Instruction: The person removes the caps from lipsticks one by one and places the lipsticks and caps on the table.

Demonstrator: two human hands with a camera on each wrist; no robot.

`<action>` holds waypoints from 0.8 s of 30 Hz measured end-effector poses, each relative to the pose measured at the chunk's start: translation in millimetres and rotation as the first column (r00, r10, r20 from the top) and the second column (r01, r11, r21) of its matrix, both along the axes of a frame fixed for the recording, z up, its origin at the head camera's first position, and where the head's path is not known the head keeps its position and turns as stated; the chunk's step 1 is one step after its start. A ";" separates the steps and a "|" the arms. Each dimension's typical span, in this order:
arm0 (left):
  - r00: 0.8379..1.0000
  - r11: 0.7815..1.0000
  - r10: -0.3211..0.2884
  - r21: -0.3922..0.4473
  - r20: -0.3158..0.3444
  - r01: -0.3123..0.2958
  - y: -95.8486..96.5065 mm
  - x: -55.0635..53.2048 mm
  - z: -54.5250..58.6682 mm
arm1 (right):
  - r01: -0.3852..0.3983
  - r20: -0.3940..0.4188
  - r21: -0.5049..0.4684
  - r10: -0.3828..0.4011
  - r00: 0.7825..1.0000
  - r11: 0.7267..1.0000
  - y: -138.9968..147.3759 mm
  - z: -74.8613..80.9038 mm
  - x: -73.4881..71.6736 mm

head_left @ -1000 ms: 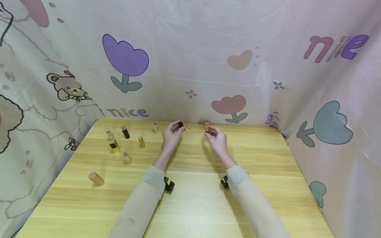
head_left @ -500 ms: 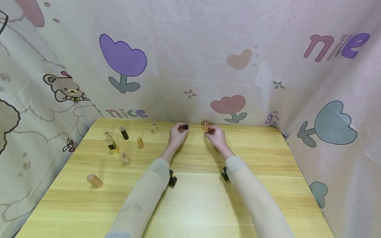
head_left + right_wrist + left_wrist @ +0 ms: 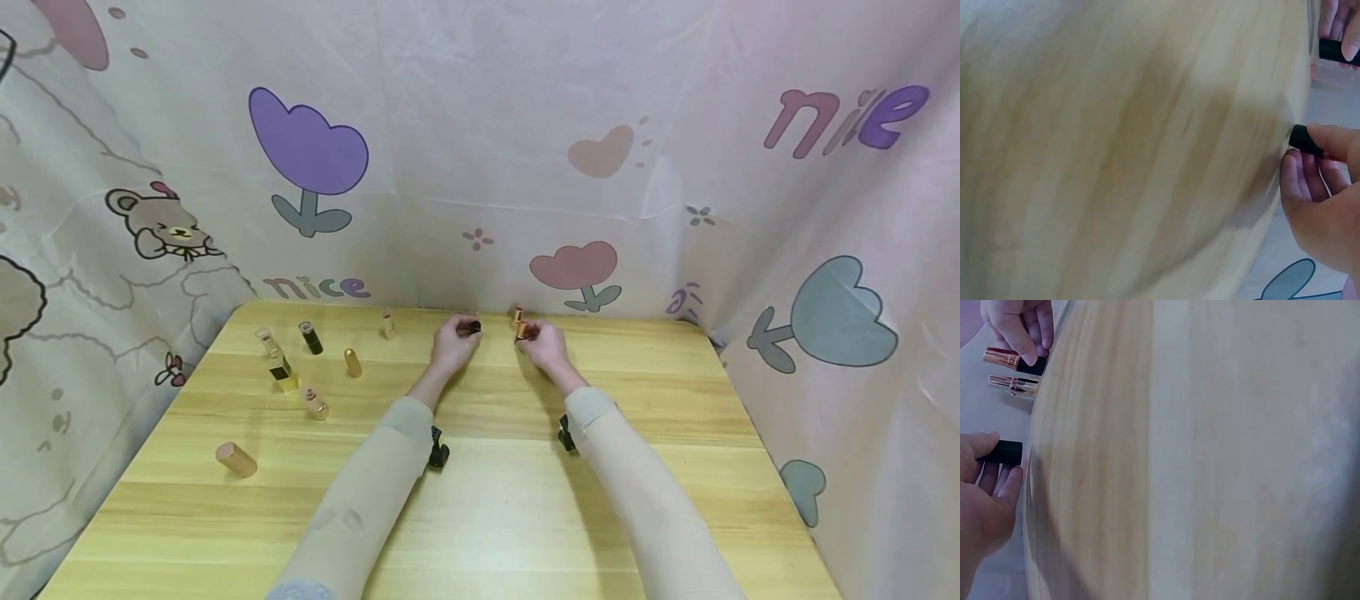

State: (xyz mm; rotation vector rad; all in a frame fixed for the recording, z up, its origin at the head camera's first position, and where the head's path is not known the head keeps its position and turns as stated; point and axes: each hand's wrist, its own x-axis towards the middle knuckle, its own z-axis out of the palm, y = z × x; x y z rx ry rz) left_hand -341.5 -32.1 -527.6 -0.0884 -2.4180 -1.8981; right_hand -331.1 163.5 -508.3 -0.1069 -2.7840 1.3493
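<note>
Near the table's back edge my left hand (image 3: 453,343) pinches a short black lipstick cap (image 3: 1007,452) between thumb and fingers. To its right, my right hand (image 3: 547,343) holds a lipstick (image 3: 1002,357) by its black base (image 3: 1305,140); the top part is shiny copper. Close beside that one stands a second lipstick (image 3: 1010,384), rose-gold and apart from my fingers. A translucent pinkish piece (image 3: 1332,76) shows near the left hand in the right wrist view; its kind is unclear.
Several lipsticks stand on the left of the wooden table (image 3: 480,517): a pink-gold tube (image 3: 236,460), a black-and-gold one (image 3: 283,373), a black one (image 3: 311,337), a gold bullet-shaped one (image 3: 352,362) and clear-capped ones (image 3: 388,325). A printed curtain (image 3: 450,167) borders the back.
My left hand has moved right with the black cap, nearer the right hand, and sits slightly lower. The right hand, still holding the copper lipstick, has barely shifted.
</note>
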 end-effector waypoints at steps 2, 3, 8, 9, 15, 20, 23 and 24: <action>1.000 1.000 -0.008 0.000 -0.001 0.008 -0.1 0.8 -0.6 | 0.000 0.005 0.013 0.000 1.000 1.000 0.6 0.1 -0.3; 1.000 1.000 -0.011 0.001 -0.004 0.011 -0.3 1.4 -1.2 | 0.001 0.007 0.014 -0.001 1.000 1.000 0.8 0.1 -0.3; 0.998 1.000 -0.012 -0.014 -0.054 0.011 -1.6 4.4 -5.0 | -0.001 0.010 0.013 0.001 1.000 1.000 1.2 0.0 0.3; 0.998 1.000 -0.014 -0.019 -0.063 0.013 -1.8 4.7 -5.6 | -0.001 0.010 0.013 0.001 1.000 1.000 1.2 0.1 0.5; 0.999 0.997 -0.046 -0.055 -0.027 0.045 -2.0 2.3 -7.4 | -0.007 0.013 0.017 0.007 1.000 1.000 2.3 0.1 2.0; 0.998 0.994 -0.062 -0.091 -0.001 0.062 -2.9 2.5 -7.7 | -0.027 0.002 -0.022 0.027 1.000 0.999 4.1 0.3 4.7; 0.998 0.995 -0.057 -0.088 -0.006 0.056 -4.0 4.6 -6.3 | -0.038 -0.002 -0.059 0.038 0.999 0.998 5.7 0.6 7.5; 0.999 0.995 -0.050 -0.087 -0.008 0.049 -4.4 5.5 -5.4 | -0.042 -0.007 -0.070 0.042 0.999 0.997 6.4 0.5 8.5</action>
